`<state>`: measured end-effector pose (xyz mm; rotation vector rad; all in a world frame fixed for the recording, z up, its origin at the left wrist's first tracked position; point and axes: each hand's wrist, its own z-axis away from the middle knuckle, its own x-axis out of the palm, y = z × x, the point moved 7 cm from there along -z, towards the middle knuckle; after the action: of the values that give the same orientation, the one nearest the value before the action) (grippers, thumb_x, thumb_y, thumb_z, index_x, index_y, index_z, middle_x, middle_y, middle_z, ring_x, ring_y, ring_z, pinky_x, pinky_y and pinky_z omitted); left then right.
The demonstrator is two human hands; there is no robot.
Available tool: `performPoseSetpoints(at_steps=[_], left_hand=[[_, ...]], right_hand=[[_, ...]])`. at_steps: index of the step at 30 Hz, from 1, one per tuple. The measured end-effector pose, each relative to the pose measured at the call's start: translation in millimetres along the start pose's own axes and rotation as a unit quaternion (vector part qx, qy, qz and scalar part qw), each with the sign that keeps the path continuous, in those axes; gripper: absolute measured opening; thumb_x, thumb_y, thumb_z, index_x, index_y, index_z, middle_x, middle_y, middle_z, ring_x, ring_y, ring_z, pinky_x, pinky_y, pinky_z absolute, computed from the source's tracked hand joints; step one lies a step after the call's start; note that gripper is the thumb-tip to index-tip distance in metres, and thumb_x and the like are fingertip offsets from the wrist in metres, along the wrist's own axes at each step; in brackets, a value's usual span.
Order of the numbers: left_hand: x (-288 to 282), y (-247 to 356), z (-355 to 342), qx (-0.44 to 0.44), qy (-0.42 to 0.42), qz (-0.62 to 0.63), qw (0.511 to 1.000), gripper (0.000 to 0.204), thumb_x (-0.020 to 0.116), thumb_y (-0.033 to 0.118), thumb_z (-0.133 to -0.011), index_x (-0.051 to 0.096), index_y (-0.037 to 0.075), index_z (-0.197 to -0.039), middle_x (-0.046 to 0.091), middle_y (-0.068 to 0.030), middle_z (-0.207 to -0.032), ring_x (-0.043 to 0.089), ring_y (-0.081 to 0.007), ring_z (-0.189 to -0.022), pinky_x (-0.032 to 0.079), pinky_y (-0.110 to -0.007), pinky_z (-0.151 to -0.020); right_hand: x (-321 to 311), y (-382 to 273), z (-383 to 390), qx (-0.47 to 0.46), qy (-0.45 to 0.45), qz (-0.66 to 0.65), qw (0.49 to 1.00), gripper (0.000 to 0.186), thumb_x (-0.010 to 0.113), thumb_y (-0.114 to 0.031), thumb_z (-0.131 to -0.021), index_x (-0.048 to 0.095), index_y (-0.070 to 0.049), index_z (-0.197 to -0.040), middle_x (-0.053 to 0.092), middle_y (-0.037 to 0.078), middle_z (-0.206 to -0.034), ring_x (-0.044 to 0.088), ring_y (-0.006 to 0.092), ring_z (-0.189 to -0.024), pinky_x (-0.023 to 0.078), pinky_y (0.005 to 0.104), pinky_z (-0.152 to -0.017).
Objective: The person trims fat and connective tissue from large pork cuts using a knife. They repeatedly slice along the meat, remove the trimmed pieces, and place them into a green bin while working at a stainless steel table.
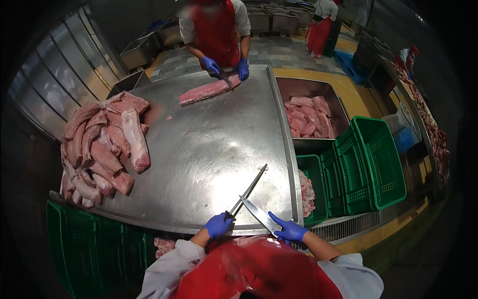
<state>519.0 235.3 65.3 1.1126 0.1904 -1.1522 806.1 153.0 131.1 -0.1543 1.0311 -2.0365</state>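
In a blue glove, my left hand point(218, 225) is closed round the black handle of a honing steel point(253, 185), whose rod slants up and to the right over the steel table. My right hand point(290, 229), gloved in blue too, grips a knife point(260, 213) with a wide blade that points up and left. The knife's tip crosses the lower part of the rod; whether they touch I cannot tell. Both tools are over the near edge of the metal table point(214, 144). A small pale scrap lies by the steel's tip.
A heap of pork loins point(99, 144) covers the table's left side. Across from me a co-worker point(214, 40) cuts a loin point(210, 92) with a knife. To the right stand a steel bin point(338, 99) of meat and green crates point(373, 164). More green crates point(84, 244) stand at lower left.
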Motion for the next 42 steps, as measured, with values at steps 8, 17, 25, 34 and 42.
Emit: performPoseSetpoints(at_steps=[8, 17, 25, 34, 42], left_hand=[[0, -3, -5, 0.025, -0.001, 0.006, 1.000, 0.043, 0.055, 0.035, -0.096, 0.061, -0.002, -0.117, 0.068, -0.0263, -0.110, 0.066, -0.0421, -0.103, 0.052, -0.046, -0.092], [22, -21, -11, 0.030, -0.001, 0.091, 0.995, 0.039, 0.058, 0.035, -0.095, 0.065, 0.001, -0.113, 0.071, -0.0219, -0.103, 0.069, -0.0366, -0.097, 0.054, -0.042, -0.087], [15, -10, 1, 0.030, 0.012, 0.053, 0.998, 0.034, 0.059, 0.030, -0.095, 0.065, 0.000, -0.110, 0.071, -0.0237, -0.099, 0.069, -0.0393, -0.094, 0.054, -0.043, -0.085], [27, 7, 40, -0.108, -0.040, 0.466, 0.877, 0.024, 0.051, 0.028, -0.103, 0.059, 0.005, -0.098, 0.056, -0.0027, -0.070, 0.053, -0.0142, -0.051, 0.046, -0.031, -0.048], [-32, 65, 97, -0.045, -0.081, 0.699, 0.710, 0.029, 0.049, 0.034, -0.105, 0.055, 0.009, -0.093, 0.054, -0.0023, -0.070, 0.049, -0.0136, -0.050, 0.043, -0.028, -0.047]], right_hand=[[-33, -55, -134, -0.075, 0.191, 0.205, 0.957, 0.065, 0.041, -0.029, -0.102, 0.010, -0.034, -0.159, 0.069, 0.026, -0.095, 0.069, 0.0406, -0.082, 0.055, 0.0482, -0.078], [-41, -37, -64, -0.041, 0.094, 0.190, 0.976, 0.073, 0.047, -0.027, -0.098, 0.007, -0.033, -0.160, 0.070, 0.026, -0.092, 0.071, 0.0389, -0.081, 0.056, 0.0480, -0.081], [-26, -56, -120, -0.075, 0.141, 0.230, 0.960, 0.066, 0.039, -0.027, -0.102, 0.007, -0.033, -0.159, 0.067, 0.031, -0.095, 0.068, 0.0467, -0.087, 0.053, 0.0550, -0.081], [-31, -115, -160, -0.202, 0.227, -0.097, 0.948, 0.070, 0.062, -0.012, -0.093, 0.027, -0.008, -0.153, 0.068, 0.021, -0.100, 0.070, 0.0216, -0.069, 0.058, 0.0360, -0.064], [19, -219, -46, -0.363, 0.198, 0.232, 0.880, 0.068, 0.061, -0.021, -0.092, 0.036, -0.031, -0.155, 0.053, 0.014, -0.090, 0.059, 0.0328, -0.075, 0.053, 0.0418, -0.071]])
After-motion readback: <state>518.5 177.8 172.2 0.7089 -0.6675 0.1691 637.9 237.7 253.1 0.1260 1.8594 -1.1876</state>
